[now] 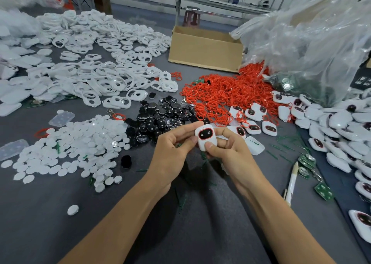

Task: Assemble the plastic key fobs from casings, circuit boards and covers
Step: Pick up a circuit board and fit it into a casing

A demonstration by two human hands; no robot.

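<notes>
Key fob (206, 137) as I held it above the desk (180, 233) between both hands, probably so that its halves could be pressed shut squarely. My left hand (172, 153) pinched its upper left edge; my right hand (232, 153) clamped its fingers (219, 132) behind it, thumb on the lower face. The fob was white and rounded, its black window ringed in red. Finished fobs (341, 127) lay to the right.

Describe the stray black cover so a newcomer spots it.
Start at the big pile of white discs on the left of the table. Off its right edge, toward the left hand, sits one black cover. It lies alone, unlike the black heap behind.
</notes>
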